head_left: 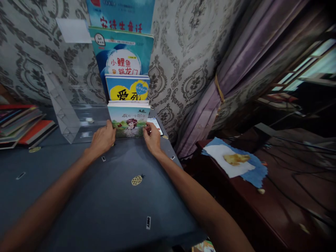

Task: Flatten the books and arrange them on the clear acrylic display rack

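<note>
The dark-clothed bench carries a clear tiered rack of 4 picture books. At 12 o'clock, the front book stands grasped by both grips: left hand at its left edge, right hand at its right.

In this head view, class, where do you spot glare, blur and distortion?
Head view: daylight glares at the window; the clear rack shows faint reflections; the edges stretch and smear, bending both forearms; the front book, gripped by left hand and right hand, stays sharp.
</note>
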{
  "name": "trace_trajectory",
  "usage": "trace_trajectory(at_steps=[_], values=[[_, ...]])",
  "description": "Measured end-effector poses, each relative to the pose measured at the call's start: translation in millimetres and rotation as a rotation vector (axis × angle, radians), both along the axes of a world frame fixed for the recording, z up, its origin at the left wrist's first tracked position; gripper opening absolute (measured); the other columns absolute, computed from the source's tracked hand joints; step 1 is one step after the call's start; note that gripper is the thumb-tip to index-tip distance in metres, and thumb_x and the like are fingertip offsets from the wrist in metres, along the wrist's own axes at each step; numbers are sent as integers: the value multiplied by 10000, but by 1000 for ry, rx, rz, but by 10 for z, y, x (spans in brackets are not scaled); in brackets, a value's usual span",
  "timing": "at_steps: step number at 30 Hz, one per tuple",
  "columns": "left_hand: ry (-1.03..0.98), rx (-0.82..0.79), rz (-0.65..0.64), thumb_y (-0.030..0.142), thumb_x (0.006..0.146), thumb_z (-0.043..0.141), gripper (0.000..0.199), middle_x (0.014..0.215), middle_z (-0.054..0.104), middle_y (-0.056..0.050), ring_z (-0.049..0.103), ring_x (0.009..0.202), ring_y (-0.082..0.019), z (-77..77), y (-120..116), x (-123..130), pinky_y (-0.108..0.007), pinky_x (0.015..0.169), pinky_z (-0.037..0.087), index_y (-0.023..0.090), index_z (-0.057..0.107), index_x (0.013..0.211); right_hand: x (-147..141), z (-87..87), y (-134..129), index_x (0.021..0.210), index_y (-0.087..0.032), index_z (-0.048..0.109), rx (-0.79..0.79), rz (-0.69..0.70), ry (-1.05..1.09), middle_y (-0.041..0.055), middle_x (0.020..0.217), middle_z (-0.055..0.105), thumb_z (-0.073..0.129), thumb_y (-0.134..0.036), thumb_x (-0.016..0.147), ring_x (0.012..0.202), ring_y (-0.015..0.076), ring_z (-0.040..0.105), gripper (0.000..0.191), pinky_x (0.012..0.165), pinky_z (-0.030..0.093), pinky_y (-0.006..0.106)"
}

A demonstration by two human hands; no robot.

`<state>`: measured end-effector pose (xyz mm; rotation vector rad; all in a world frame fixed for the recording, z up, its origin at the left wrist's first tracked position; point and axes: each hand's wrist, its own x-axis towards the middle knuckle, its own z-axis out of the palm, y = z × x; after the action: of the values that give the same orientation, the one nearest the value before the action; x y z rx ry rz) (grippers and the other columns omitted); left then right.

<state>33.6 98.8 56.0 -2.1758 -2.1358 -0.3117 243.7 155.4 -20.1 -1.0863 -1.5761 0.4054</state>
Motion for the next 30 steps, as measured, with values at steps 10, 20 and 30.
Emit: trace_trajectory(at_steps=[10, 20, 30], values=[[-24, 141, -113, 248, 993, 344, 290, 929, 719, -193, 708, 918, -321, -164, 7, -134, -425, 784, 548, 110, 519, 1179, -167, -10, -164, 1149, -203, 458, -61, -33, 112, -5, 829, 624, 535, -227, 849, 753, 198, 614, 310, 724, 465, 313], [46, 449, -313, 191, 973, 319, 473, 1370, 584, -297, 539, 1346, -377, -621, -160, -436, -552, 1139, 412, -12, 436, 1384, -298, -65, -317, 917, -235, 527, -152, 81, -65, -4, 819, 626, 520, -207, 865, 744, 179, 605, 59, 725, 478, 296], [116, 358, -298, 106, 963, 342, 393, 1600, 396, -240, 282, 1541, -355, -756, -397, -623, -575, 1168, 389, 101, 589, 1268, -291, -34, -390, 1391, -189, 474, -218, 185, -403, 50, 1002, 697, 517, -146, 889, 844, 203, 650, 506, 813, 510, 322]])
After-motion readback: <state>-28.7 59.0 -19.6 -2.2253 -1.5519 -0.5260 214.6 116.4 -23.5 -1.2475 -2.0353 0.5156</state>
